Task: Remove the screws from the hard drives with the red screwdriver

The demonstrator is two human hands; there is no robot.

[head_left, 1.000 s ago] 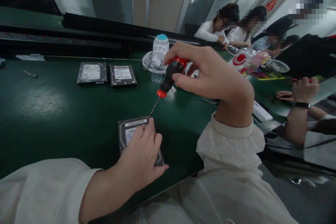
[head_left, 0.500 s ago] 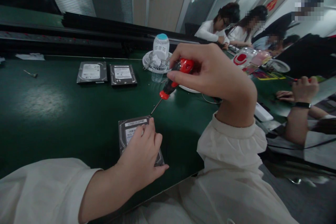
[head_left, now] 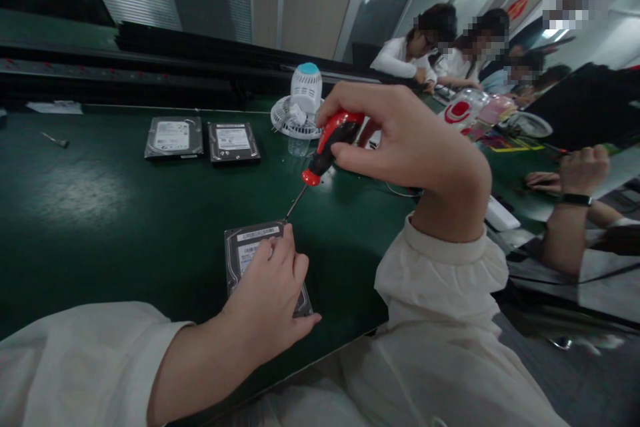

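Observation:
A hard drive (head_left: 249, 245) lies flat near the front edge of the green table (head_left: 100, 213). My left hand (head_left: 267, 293) rests on top of it, fingers pressed down, covering most of its label. My right hand (head_left: 400, 140) is closed around the handle of a red and black screwdriver (head_left: 325, 150). The thin shaft slants down to the left and its tip sits at the drive's far right corner.
Two more hard drives (head_left: 174, 137) (head_left: 233, 141) lie side by side further back. A small white fan (head_left: 300, 103) stands behind them. A small metal part (head_left: 55, 140) lies at far left. To the right a co-worker's hands (head_left: 583, 173) work, and more people sit further along.
My right hand's fingers have shifted round the screwdriver handle, which tilted a little and came back. The tip stays at the drive's corner. My left hand has not moved.

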